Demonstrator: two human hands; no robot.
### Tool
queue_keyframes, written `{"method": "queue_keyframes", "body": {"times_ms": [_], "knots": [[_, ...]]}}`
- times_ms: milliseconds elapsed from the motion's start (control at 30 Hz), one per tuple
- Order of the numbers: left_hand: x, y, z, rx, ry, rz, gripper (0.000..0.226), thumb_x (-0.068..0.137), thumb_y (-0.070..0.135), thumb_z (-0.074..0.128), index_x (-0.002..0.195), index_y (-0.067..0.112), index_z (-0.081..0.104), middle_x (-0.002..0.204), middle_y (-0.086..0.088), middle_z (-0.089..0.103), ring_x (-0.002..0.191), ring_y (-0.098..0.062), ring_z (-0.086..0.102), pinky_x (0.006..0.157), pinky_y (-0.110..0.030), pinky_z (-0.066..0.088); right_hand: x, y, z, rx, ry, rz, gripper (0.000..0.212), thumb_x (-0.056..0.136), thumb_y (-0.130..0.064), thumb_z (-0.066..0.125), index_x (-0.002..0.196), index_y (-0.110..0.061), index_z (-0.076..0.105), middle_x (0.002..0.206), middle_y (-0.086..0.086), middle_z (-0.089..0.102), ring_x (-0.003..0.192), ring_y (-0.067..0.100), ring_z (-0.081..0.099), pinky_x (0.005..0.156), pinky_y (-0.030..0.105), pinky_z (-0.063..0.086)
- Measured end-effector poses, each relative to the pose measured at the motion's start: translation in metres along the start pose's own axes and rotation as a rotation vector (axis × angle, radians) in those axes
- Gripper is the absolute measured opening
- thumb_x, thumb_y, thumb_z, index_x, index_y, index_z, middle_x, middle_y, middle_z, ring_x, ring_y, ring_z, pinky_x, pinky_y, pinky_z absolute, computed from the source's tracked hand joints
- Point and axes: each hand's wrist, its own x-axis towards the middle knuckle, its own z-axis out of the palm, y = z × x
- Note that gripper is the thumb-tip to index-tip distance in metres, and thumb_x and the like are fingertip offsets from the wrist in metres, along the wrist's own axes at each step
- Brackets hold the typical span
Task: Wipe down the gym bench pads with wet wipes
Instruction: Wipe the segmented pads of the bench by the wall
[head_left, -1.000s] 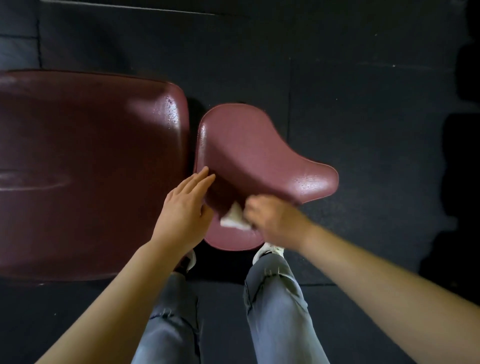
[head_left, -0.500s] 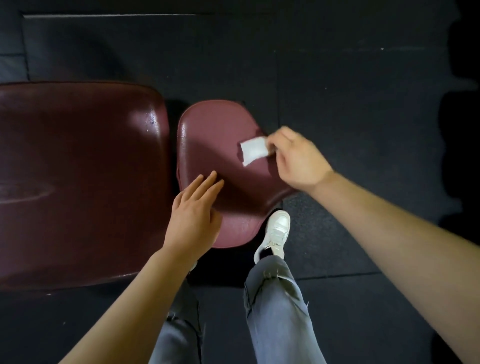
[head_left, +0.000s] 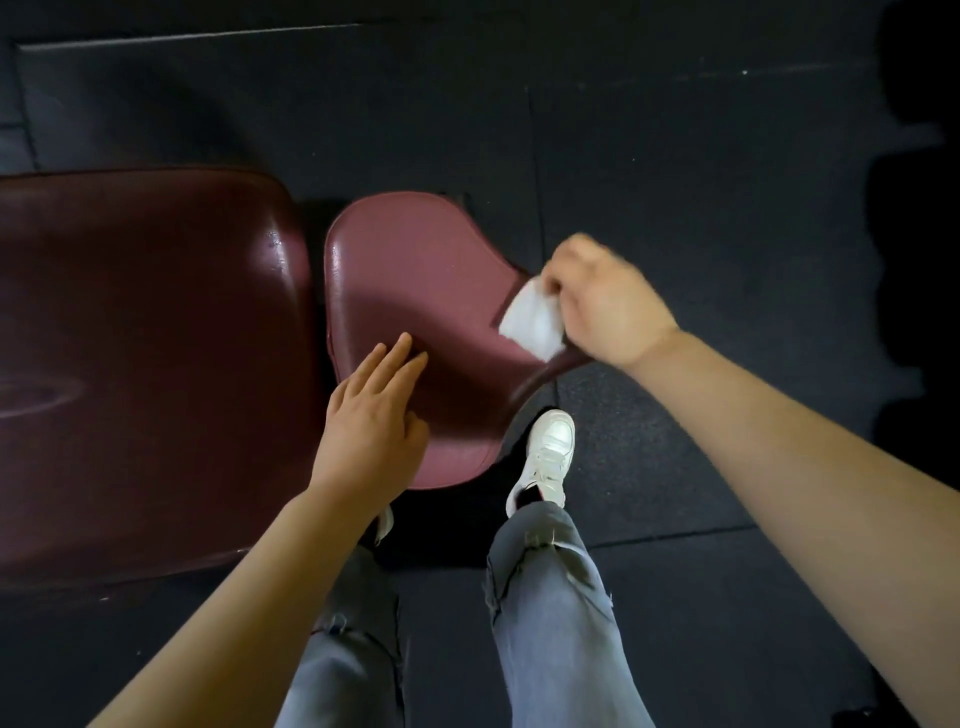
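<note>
A maroon seat pad (head_left: 415, 280) sits at the centre, beside a larger maroon back pad (head_left: 145, 353) on the left with a dark gap between them. My right hand (head_left: 602, 301) pinches a white wet wipe (head_left: 532, 317) against the seat pad's narrow right end. My left hand (head_left: 374, 421) lies flat on the near left part of the seat pad, fingers straight. The right hand is blurred by motion.
Dark rubber floor tiles (head_left: 675, 156) surround the bench. My legs in grey jeans (head_left: 550, 613) stand close to the seat pad, and one white shoe (head_left: 548, 452) shows just under its near right edge. Dark shapes line the right edge of view.
My right hand swept the wipe from the seat pad's near edge up across its middle, then out to its right end. My left hand stayed flat on the pad.
</note>
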Motion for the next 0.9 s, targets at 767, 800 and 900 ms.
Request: {"method": "queue_keyframes", "body": {"times_ms": [767, 800, 900], "knots": [[-0.003, 0.017, -0.003, -0.064, -0.028, -0.081, 0.061, 0.092, 0.016, 0.052, 0.150, 0.024, 0.035, 0.163, 0.008, 0.015, 0.151, -0.012, 0.009, 0.120, -0.042, 0.014, -0.085, -0.014, 0.012, 0.529, 0.426, 0.934, 0.029, 0.085, 0.000, 0.048, 0.089, -0.028, 0.053, 0.087, -0.002, 0.067, 0.084, 0.015, 0.064, 0.082, 0.026, 0.048], [-0.003, 0.016, -0.004, -0.072, -0.028, -0.080, 0.062, 0.092, 0.016, 0.052, 0.150, 0.024, 0.035, 0.163, 0.008, 0.016, 0.151, -0.012, 0.010, 0.121, -0.042, 0.015, -0.081, -0.021, 0.016, 0.555, 0.429, 0.948, 0.031, 0.086, 0.000, 0.047, 0.088, -0.030, 0.050, 0.081, -0.003, 0.067, 0.078, 0.014, 0.065, 0.080, 0.026, 0.051], [-0.003, 0.013, -0.006, -0.073, -0.039, -0.061, 0.062, 0.091, 0.015, 0.051, 0.150, 0.024, 0.035, 0.163, 0.007, 0.019, 0.150, -0.012, 0.013, 0.121, -0.042, 0.015, -0.079, -0.042, 0.028, 0.588, 0.513, 1.005, 0.035, 0.088, 0.000, 0.048, 0.087, -0.035, 0.050, 0.088, 0.000, 0.065, 0.075, 0.010, 0.064, 0.079, 0.022, 0.053]]}}
